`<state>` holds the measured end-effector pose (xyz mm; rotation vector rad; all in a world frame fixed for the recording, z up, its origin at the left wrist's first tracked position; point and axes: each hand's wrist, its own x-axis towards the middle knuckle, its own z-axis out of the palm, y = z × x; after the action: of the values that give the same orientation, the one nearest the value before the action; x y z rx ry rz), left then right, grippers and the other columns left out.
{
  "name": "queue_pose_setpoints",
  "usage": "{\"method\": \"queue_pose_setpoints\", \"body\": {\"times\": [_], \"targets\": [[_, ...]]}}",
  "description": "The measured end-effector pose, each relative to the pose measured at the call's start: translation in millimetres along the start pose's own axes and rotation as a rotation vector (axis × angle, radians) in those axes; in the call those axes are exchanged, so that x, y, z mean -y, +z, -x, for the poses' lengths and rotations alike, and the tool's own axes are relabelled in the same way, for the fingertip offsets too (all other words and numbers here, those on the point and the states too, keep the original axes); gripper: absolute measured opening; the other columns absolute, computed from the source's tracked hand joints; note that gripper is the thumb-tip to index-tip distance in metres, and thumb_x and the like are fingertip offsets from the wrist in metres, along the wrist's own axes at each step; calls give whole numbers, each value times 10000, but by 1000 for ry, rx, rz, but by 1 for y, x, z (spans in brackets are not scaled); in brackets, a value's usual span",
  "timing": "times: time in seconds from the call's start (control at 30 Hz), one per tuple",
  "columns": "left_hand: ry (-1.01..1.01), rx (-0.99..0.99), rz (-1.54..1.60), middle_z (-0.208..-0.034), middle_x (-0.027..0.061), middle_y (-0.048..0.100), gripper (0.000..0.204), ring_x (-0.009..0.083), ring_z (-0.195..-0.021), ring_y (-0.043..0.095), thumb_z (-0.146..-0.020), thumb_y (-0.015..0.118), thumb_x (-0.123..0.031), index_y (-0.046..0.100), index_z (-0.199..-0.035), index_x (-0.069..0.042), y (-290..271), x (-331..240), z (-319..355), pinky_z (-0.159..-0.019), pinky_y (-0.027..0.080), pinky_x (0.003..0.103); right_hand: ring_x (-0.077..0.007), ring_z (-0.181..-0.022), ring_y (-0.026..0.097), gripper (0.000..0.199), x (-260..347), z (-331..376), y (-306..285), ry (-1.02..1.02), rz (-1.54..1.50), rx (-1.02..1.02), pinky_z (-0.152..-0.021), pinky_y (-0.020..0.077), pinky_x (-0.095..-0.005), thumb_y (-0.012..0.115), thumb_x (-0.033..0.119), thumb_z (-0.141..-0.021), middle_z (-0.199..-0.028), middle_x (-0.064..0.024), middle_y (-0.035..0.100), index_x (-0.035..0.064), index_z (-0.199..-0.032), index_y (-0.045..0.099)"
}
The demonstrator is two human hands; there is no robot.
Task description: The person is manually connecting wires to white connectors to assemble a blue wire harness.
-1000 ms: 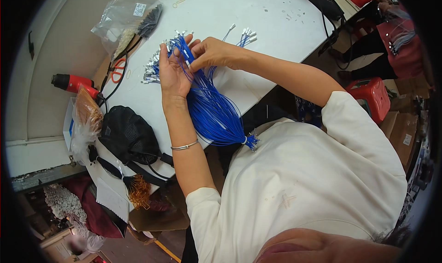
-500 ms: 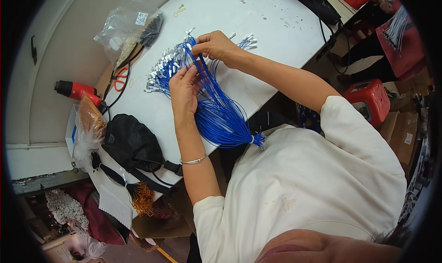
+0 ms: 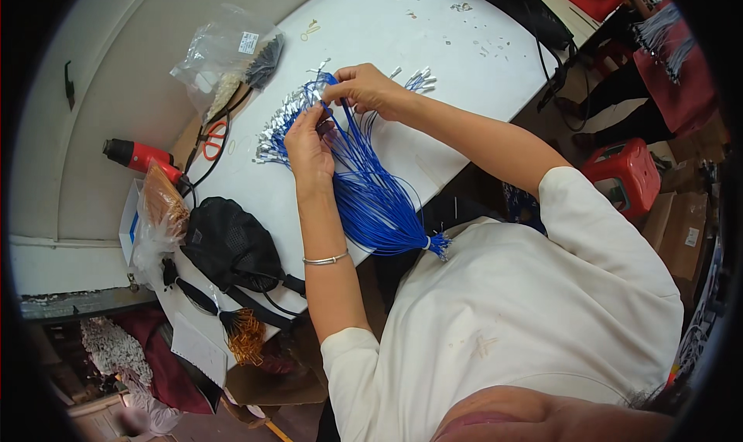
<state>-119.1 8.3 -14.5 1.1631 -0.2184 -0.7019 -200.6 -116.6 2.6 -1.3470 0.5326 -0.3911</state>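
Note:
A large bundle of blue wires [image 3: 377,210] lies over the near edge of the white table, tied near its lower end close to my shirt. White connectors [image 3: 285,121] tip the fanned-out far ends. My left hand [image 3: 309,144] is closed, thumb and fingers pinching a wire near its white end. Just to the right and a little farther off, my right hand [image 3: 362,90] pinches blue wires close to their connectors. Both hands almost meet above the bundle. A smaller group of white-tipped wires [image 3: 420,80] spreads out beyond my right wrist.
Left on the table [image 3: 364,24] are red-handled scissors [image 3: 214,140], a red heat gun [image 3: 138,155], a clear bag of connectors [image 3: 224,63], a black mesh bag [image 3: 231,244] and a notebook [image 3: 199,349]. A red stool [image 3: 623,175] and another person [image 3: 658,94] are at the right.
My left hand has risen slightly and its fingertips have closed together near a white connector, nearer my right hand. The whole view has shifted slightly.

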Motion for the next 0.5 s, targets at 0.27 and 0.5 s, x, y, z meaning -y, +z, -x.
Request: {"method": "queue_pose_setpoints", "body": {"times": [0.27, 0.5], "targets": [[56, -127, -85, -758, 70, 647, 138, 118, -593, 557, -869, 676, -110, 691, -895, 24, 14, -3, -9, -501, 418, 179, -67, -459, 470, 64, -5, 11, 1, -1, 0, 54, -421, 311, -149, 720, 64, -693, -539, -34, 573, 57, -672, 659], [182, -244, -261, -737, 70, 643, 143, 119, -587, 559, -850, 701, -106, 689, -871, 34, 16, -13, -26, -490, 412, 175, -56, -509, 499, 52, 2, 25, 0, -31, 4, 90, -449, 298, -132, 718, 91, -734, -616, -64, 658, 53, -722, 685]]}}
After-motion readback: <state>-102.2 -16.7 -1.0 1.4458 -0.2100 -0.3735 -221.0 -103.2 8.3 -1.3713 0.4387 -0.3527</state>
